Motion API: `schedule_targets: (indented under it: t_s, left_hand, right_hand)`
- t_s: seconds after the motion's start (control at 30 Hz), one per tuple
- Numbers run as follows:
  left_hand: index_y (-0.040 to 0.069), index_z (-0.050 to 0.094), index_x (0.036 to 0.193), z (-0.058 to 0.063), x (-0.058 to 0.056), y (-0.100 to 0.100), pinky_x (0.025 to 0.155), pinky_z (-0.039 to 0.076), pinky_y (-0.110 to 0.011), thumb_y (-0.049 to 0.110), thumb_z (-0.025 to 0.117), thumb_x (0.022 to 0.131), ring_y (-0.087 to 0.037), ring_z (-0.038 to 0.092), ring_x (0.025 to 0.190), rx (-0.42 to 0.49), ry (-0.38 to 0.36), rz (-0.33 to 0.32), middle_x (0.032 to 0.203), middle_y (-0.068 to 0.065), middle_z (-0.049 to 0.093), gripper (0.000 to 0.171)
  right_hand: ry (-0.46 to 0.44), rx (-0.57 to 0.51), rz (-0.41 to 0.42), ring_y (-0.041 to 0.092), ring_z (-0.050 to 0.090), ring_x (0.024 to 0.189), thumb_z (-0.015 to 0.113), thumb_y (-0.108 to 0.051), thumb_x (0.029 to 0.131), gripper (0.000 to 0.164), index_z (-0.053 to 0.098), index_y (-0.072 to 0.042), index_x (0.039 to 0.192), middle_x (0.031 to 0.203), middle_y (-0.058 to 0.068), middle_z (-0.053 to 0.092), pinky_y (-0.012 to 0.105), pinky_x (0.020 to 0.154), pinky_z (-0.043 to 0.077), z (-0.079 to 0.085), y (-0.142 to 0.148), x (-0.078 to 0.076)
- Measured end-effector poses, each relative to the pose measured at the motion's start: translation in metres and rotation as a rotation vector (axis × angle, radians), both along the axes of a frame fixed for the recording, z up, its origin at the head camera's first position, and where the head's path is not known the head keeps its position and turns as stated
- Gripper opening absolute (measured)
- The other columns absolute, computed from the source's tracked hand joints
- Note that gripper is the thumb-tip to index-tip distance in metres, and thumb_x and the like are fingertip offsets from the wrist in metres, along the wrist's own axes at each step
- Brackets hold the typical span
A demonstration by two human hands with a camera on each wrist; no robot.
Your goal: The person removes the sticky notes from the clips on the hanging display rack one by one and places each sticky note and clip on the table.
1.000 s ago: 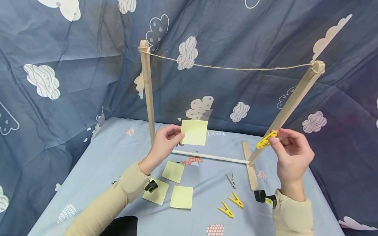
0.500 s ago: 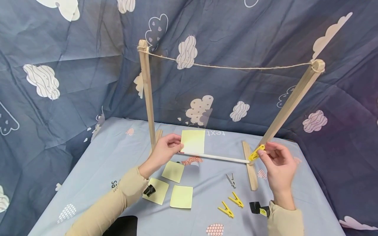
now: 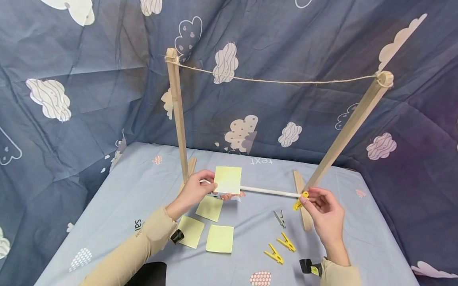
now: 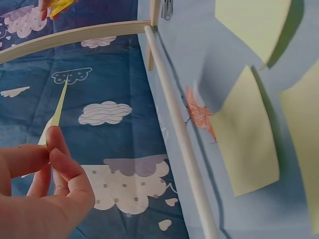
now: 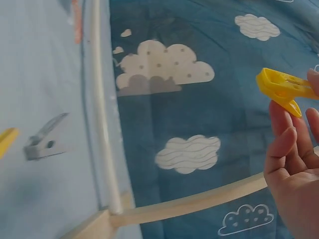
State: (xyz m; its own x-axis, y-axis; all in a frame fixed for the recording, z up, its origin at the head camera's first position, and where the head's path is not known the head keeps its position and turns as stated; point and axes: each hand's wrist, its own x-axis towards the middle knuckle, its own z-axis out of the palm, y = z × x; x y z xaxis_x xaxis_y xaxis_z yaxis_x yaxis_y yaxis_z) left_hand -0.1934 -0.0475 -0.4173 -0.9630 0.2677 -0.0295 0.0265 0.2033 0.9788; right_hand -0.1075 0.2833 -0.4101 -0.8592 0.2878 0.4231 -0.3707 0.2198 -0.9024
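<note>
A yellow sticky note (image 3: 228,180) hangs upright in the air, pinched along its left edge by my left hand (image 3: 195,190); the left wrist view shows this note (image 4: 60,107) almost edge-on between thumb and fingers. My right hand (image 3: 325,216) pinches a yellow clothespin (image 3: 301,201) in front of the right post's foot. In the right wrist view that clothespin (image 5: 281,89) sits at the fingertips. Three more sticky notes (image 3: 220,239) lie on the cloth below my left hand. Two yellow clothespins (image 3: 274,254) and a grey clothespin (image 3: 280,219) lie left of my right forearm.
A wooden frame stands on the blue cloth, with a left post (image 3: 177,115), a right post (image 3: 348,131) and a white rod (image 3: 270,192) low between them. Twine (image 3: 272,82) spans the post tops, sagging slightly. Dark cloud-print fabric (image 3: 107,99) hangs behind.
My left hand has lowered the sticky note and shifted it slightly left. The right hand, still pinching its clothespin, has moved down and to the left.
</note>
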Motion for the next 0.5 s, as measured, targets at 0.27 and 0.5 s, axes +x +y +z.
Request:
schedule_targets:
  t_s: [0.27, 0.5]
  left_hand:
    - [0.002, 0.058, 0.106, -0.015, -0.002, -0.007, 0.068, 0.051, -0.034, 0.002, 0.059, 0.082, -0.02, 0.064, 0.065, -0.021, -0.034, -0.037, 0.086, -0.012, 0.055, 0.024]
    - [-0.005, 0.057, 0.108, -0.026, -0.001, -0.013, 0.068, 0.05, -0.04, -0.001, 0.057, 0.081, -0.03, 0.064, 0.069, -0.042, -0.069, -0.069, 0.084, -0.016, 0.054, 0.027]
  right_hand:
    - [-0.162, 0.119, -0.05, 0.011, 0.061, 0.074, 0.069, 0.008, 0.071, 0.04, 0.054, 0.005, 0.109, 0.089, 0.009, 0.061, 0.016, 0.061, 0.049, -0.022, 0.002, 0.009]
    - [-0.214, 0.259, -0.013, 0.008, 0.059, 0.072, 0.073, -0.001, 0.07, 0.04, 0.057, -0.003, 0.107, 0.087, 0.006, 0.062, 0.017, 0.058, 0.047, -0.046, 0.006, 0.015]
